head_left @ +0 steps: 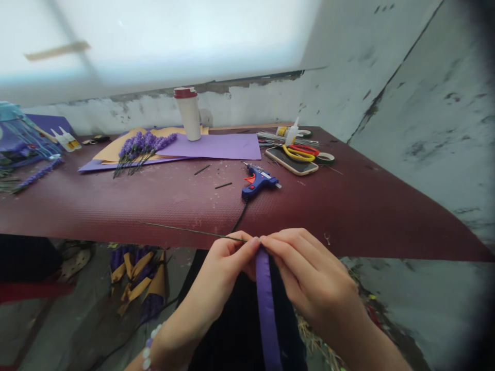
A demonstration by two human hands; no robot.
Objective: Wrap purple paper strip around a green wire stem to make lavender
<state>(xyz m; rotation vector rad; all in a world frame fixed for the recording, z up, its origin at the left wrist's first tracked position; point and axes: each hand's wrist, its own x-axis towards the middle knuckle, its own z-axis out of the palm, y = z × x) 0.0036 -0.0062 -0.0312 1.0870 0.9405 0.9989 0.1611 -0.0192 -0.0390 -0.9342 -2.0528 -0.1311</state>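
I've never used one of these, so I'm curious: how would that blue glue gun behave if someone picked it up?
The blue glue gun looks like stiff moulded plastic, so it probably won't flex. Lying on its side, it seems unlikely to roll. Its black cord runs over the table edge and might tug when lifted.

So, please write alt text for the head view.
The left hand and right hand pinch a thin dark wire at the top of a purple strip above a maroon table with a blue glue gun and purple flowers.
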